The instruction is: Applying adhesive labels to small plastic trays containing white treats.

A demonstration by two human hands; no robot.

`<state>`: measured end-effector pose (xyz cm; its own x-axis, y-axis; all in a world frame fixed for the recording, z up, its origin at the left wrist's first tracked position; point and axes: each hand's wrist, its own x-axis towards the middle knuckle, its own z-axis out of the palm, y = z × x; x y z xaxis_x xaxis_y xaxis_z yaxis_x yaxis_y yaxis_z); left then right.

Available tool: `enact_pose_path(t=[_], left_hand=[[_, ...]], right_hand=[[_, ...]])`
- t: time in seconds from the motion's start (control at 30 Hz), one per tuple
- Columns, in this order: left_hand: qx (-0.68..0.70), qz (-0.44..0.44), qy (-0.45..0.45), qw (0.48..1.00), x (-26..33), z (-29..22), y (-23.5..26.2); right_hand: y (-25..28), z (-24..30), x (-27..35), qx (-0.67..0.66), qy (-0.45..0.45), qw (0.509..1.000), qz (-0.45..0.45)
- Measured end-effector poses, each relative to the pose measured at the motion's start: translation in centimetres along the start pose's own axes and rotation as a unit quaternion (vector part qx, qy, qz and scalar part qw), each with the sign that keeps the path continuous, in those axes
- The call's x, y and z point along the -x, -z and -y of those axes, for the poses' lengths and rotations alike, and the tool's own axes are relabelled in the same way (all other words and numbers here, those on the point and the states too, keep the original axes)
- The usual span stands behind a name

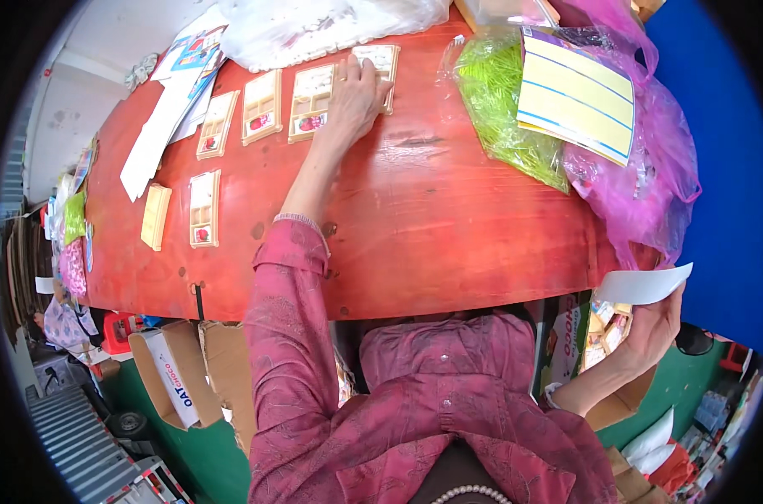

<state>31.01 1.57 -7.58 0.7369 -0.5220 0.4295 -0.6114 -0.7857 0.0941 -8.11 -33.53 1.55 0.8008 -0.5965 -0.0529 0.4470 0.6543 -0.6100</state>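
On the red table, small cream compartment trays form a row, two of them a tray and its left neighbour. My left hand reaches to the far side, palm down with fingers stretched out, touching the rightmost tray and partly covering the tray beside it. These trays hold white patterned pieces and small red pictures. Past the table's right front corner, my right hand pinches a curved white paper strip. Some of that hand's fingers are hidden behind the strip.
Nearer lie another filled tray and a plain cream piece. White sheets lie at the left; a clear plastic bag is at the back. Green strands in plastic, a yellow striped card and a pink bag cover the right.
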Motion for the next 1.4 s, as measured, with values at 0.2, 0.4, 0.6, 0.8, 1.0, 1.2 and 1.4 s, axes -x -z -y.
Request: enact_pose_path(t=[0.2, 0.4, 0.6, 0.8, 1.0, 1.2, 1.4], left_hand=[[0.029, 0.031, -0.003, 0.999, 1.4, -4.7, 0.8], [0.033, 0.083, -0.059, 0.994, 8.0, -9.6, 6.5], [0.146, 0.128, 0.075, 0.978, 15.1, -14.5, 10.6], [0.205, 0.103, 0.127, 0.965, 16.5, -17.2, 11.9], [0.427, 0.064, 0.114, 0.895, 15.9, -17.6, 15.9], [0.697, 0.119, 0.114, 0.698, 16.6, -21.1, 17.6], [0.807, 0.004, 0.290, 0.514, 18.2, -21.0, 16.3]], right_hand=[[-2.9, -2.4, 0.5, 0.020, 0.025, 0.999, -0.007], [-2.9, -3.0, 1.3, 0.029, 0.010, 1.000, 0.005], [-3.5, -4.1, 1.6, 0.019, -0.016, 0.999, -0.027], [-6.8, -5.2, 1.8, 0.044, 0.021, 0.998, 0.030], [-10.9, -7.4, 2.1, 0.229, 0.125, 0.961, 0.095], [-15.6, -11.7, 4.8, 0.547, 0.186, 0.768, 0.276], [-14.5, -13.1, 3.2, 0.461, 0.028, 0.777, 0.428]])
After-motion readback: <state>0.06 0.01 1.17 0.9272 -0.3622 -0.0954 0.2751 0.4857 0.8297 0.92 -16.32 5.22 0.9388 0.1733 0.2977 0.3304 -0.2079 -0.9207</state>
